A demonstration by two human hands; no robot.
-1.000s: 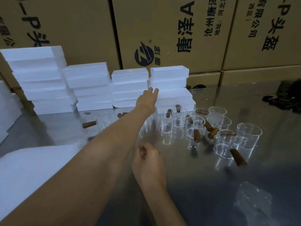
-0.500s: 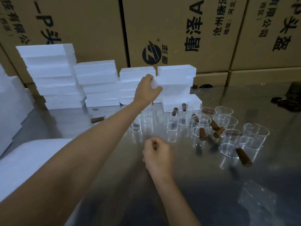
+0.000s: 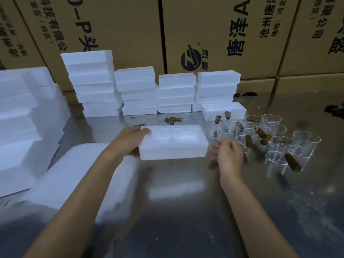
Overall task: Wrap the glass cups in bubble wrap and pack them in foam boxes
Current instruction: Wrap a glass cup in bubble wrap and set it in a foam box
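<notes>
My left hand (image 3: 130, 140) grips the left end of a white foam box (image 3: 174, 144) and holds it just above the steel table, its moulded hollows facing up. Just right of the box hovers my right hand (image 3: 228, 155), fingers loosely curled, holding nothing. Several clear glass cups (image 3: 275, 138) with brown wooden handles stand clustered on the table to the right, a few more behind the box. Stacks of white foam boxes (image 3: 175, 92) line the back of the table. A crumpled sheet of bubble wrap (image 3: 305, 209) lies at the lower right.
Large cardboard cartons (image 3: 219, 34) form a wall behind the table. More foam pieces (image 3: 24, 127) pile up at the left, with a flat white foam sheet (image 3: 74, 175) in front of them. A dark object (image 3: 335, 109) sits at the far right edge.
My left hand took a foam box from the back stacks and drew it toward me over the table. My right hand shifted right and opened a little.
</notes>
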